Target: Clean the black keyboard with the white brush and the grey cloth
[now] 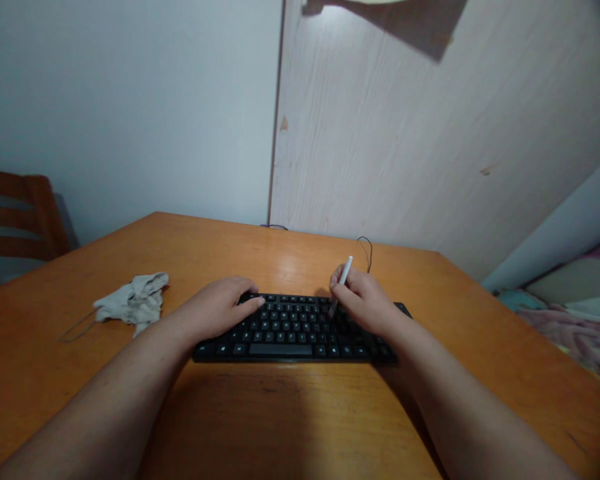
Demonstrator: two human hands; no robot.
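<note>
A black keyboard point(290, 330) lies on the orange wooden table point(280, 413), in front of me. My left hand point(220, 308) rests flat on the keyboard's upper left corner, fingers stretched out and together, holding nothing. My right hand point(363, 300) is over the keyboard's right half. It pinches a thin white stick point(342, 280), like a pen. The stick's lower tip points down at the keys near the top row.
A crumpled grey cloth point(134, 301) lies on the table left of the keyboard. A thin black cable point(367, 250) runs off the table's far edge. A wooden chair point(17, 217) stands at the left, bedding point(570, 313) at the right. A wood-grain panel rises behind the table.
</note>
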